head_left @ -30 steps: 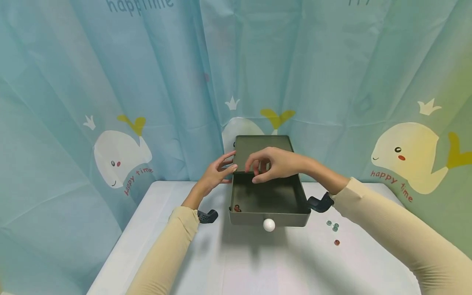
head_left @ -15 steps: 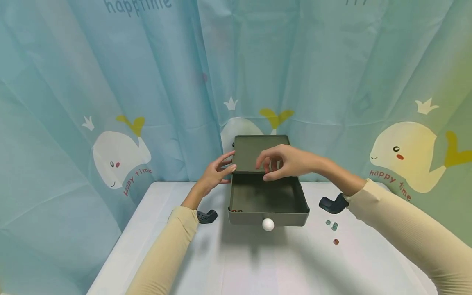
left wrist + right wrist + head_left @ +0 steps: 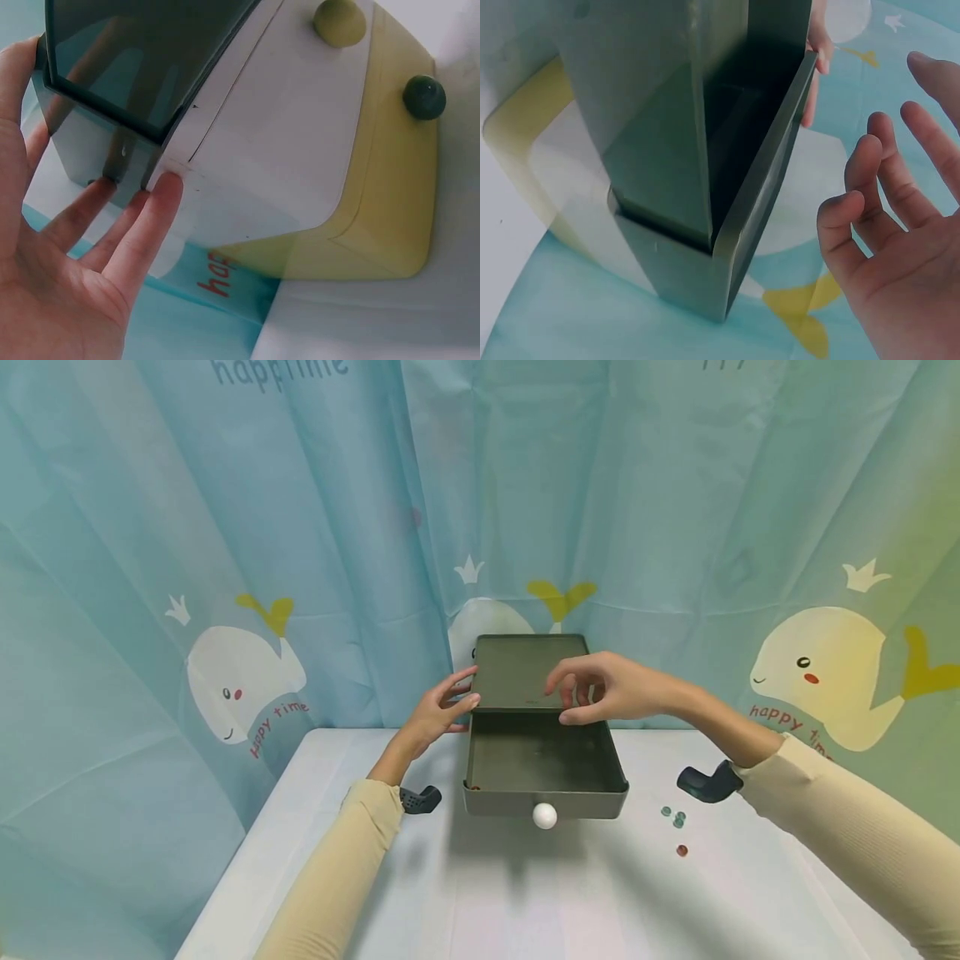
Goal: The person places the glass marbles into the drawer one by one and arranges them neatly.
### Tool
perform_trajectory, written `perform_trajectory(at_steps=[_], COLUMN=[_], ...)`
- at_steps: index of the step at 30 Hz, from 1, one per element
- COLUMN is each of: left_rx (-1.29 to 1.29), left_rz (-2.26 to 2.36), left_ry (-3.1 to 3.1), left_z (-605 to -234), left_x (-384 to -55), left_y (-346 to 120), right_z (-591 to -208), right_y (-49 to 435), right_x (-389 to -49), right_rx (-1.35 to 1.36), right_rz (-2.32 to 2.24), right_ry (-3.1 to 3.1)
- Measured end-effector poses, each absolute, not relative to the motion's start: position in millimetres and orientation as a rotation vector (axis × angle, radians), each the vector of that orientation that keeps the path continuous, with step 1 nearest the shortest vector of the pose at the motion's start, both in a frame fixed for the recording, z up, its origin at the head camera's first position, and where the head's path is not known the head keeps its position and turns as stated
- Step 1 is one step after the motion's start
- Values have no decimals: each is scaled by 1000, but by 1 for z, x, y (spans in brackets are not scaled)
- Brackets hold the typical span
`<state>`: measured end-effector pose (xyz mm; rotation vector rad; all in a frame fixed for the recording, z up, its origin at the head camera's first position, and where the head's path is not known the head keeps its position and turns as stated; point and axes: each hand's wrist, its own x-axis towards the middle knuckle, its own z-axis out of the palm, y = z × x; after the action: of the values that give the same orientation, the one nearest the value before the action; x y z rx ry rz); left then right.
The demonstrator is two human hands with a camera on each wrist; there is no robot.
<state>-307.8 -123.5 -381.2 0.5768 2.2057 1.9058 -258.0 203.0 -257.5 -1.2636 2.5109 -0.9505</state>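
Observation:
A small drawer cabinet stands on the table, its dark green top (image 3: 510, 672) facing up and its top drawer (image 3: 510, 804) pulled out toward me. A white knob (image 3: 545, 816) sits on that drawer's front. Just inside the near left corner, a small reddish piece (image 3: 476, 787) barely shows. My left hand (image 3: 431, 714) rests with spread fingers against the cabinet's left side. Above the right part of the drawer hovers my right hand (image 3: 618, 687), fingers loosely bent; the right wrist view shows nothing in this hand (image 3: 900, 240).
Several small round green pieces (image 3: 678, 821) and a reddish one (image 3: 682, 851) lie on the white table (image 3: 525, 902) to the right. Below the top drawer are a white drawer (image 3: 285, 120) and a yellow one (image 3: 397, 172), with knobs. A whale-print curtain (image 3: 360, 527) hangs behind.
My right hand has drawn to the right across the drawer, away from its left side. The left hand stays on the cabinet. Less of the reddish pieces inside the drawer shows now.

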Motion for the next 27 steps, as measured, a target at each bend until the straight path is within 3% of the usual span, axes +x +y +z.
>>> perform_trajectory(at_steps=[27], left_rx=[570], left_rz=[1907], left_ry=[2224], left_z=[-381], left_x=[-308], left_y=[-122], right_z=[-286], right_y=[291], right_x=[-224], right_rx=[-1154], right_rz=[-1096], right_ry=[2638])
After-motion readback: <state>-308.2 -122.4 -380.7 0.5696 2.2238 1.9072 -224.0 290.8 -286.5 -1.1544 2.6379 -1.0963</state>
